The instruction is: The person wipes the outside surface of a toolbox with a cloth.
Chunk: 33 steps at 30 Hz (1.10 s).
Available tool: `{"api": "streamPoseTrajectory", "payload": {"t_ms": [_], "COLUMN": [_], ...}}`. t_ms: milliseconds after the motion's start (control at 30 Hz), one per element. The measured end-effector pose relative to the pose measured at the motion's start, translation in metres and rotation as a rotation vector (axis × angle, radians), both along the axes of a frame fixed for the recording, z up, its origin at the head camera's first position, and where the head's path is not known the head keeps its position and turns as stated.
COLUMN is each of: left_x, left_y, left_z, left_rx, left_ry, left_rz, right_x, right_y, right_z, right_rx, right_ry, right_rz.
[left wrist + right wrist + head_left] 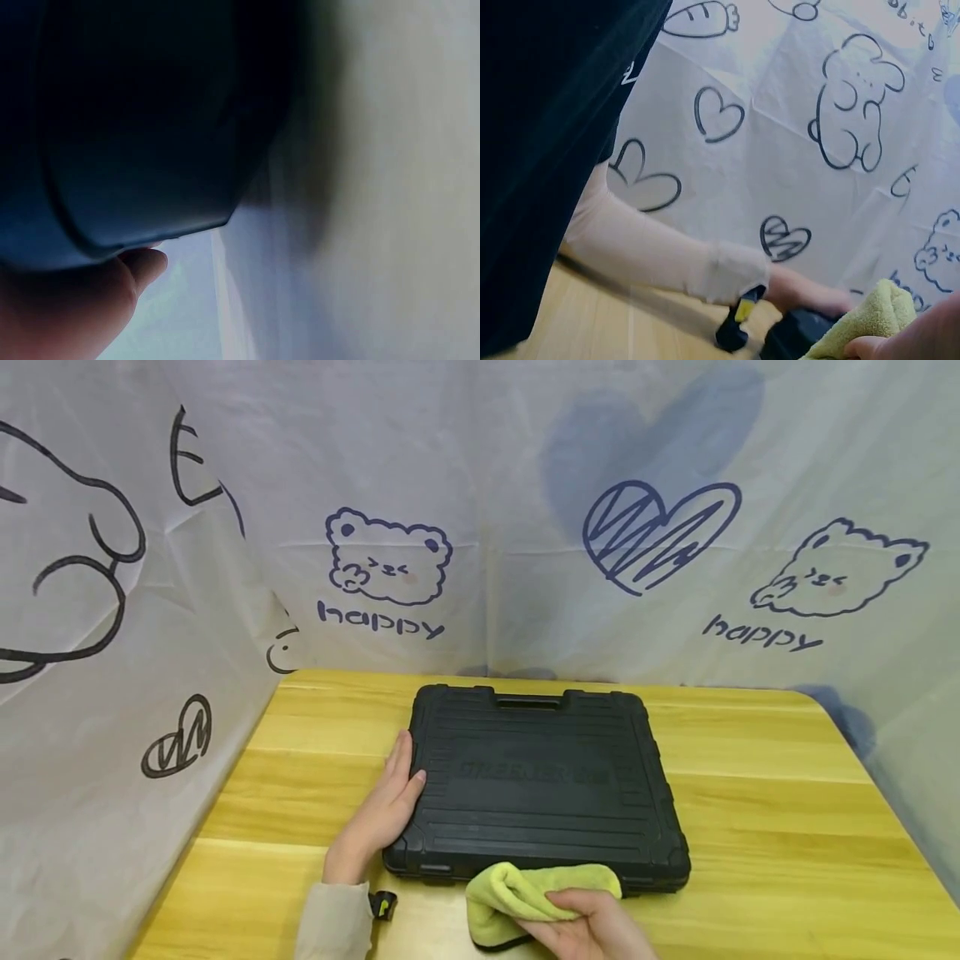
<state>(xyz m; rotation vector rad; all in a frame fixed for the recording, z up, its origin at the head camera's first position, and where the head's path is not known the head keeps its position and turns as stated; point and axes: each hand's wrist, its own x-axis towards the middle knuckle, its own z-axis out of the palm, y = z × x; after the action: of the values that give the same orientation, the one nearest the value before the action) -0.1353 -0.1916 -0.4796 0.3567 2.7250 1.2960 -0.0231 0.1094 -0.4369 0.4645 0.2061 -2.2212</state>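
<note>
A black hard plastic case (pixel 525 802) lies flat on the table, its carrying handle toward the back. Along the case's left edge rests my left hand (pixel 385 810), fingers fairly straight against the side and thumb at the top rim. A folded yellow-green cloth (pixel 493 906) with a dark border is pinched in my right hand (pixel 592 927); it lies against the front edge of the case. In the right wrist view the cloth (pixel 881 319) stands up beside the right thumb. The left wrist view is dark and blurred, showing the case (pixel 142 135) up close.
The wood-grain table (pixel 780 827) reaches back to a pale hanging sheet (pixel 517 602) printed with bears and hearts. This sheet also covers the left side. A small black wrist device (pixel 385 906) sits at the left cuff.
</note>
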Motion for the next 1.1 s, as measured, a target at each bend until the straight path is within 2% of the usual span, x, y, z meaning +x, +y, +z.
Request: {"api": "streamPoseTrajectory", "payload": {"t_ms": [100,200,400,533,767,833,1100], "left_x": [0.001,-0.001,-0.001,0.000,0.001,0.001,0.002], "left_y": [0.000,0.000,0.001,0.001,0.000,0.000,0.000], "left_z": [-0.001,-0.001,-0.001,-0.002,-0.002,-0.003,-0.004], "left_rx": [0.002,0.007,0.012,0.018,0.021,0.019,0.034], "left_ry": [0.005,0.006,0.022,0.034,0.064,0.065,0.064], "left_rz": [0.006,0.013,0.015,0.010,-0.003,-0.004,0.011], "right_x": [0.000,-0.003,-0.005,-0.006,-0.007,-0.008,-0.007], "right_y": [-0.016,-0.033,-0.066,-0.086,-0.115,-0.120,-0.119], "right_z": [0.005,0.008,0.012,0.016,0.021,0.022,0.024], "right_rx": [0.015,0.013,-0.122,-0.139,-0.037,-0.022,0.051], "right_ry": [-0.007,0.033,0.019,0.014,0.130,0.136,0.191], "right_rz": [0.006,0.012,0.000,-0.001,0.004,-0.005,0.051]}}
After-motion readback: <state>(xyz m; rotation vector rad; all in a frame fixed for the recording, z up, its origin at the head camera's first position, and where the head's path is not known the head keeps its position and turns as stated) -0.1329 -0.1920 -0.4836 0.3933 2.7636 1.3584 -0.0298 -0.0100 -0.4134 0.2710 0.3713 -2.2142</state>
